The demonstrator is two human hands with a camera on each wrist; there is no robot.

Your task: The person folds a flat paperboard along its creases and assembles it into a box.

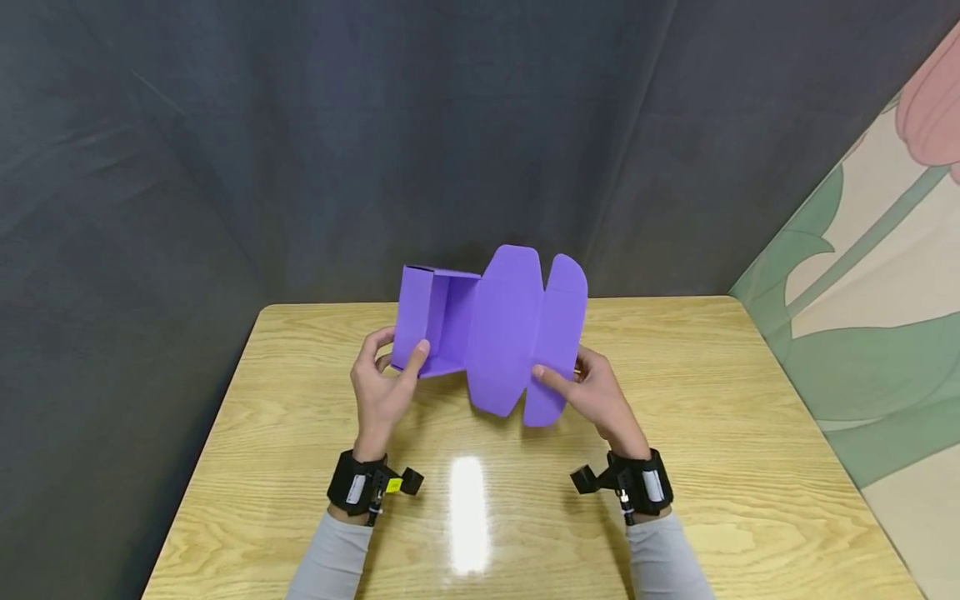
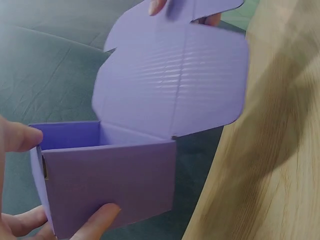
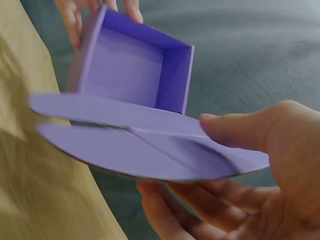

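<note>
A purple cardboard box (image 1: pixel 452 321) is held up above the table, tilted, its lid (image 1: pixel 504 333) swung out to the right. My left hand (image 1: pixel 384 392) grips the box body at its left end, thumb on the near wall and fingers around the outside. With my right hand (image 1: pixel 600 396) I pinch the lid's front flap (image 1: pixel 562 304), thumb on its inner face and fingers behind. In the right wrist view the box interior (image 3: pixel 125 62) shows bare walls and floor. Side tabs on the lid stick out unfolded, as the left wrist view also shows on the lid (image 2: pixel 170 80).
Beneath the hands lies a light wood table (image 1: pixel 300 500) with a bright glare spot. A dark curtain (image 1: pixel 450 150) hangs behind its far edge. To the right is a panel with a flower pattern (image 1: pixel 885 350). Each wrist wears a black camera band (image 1: pixel 641 483).
</note>
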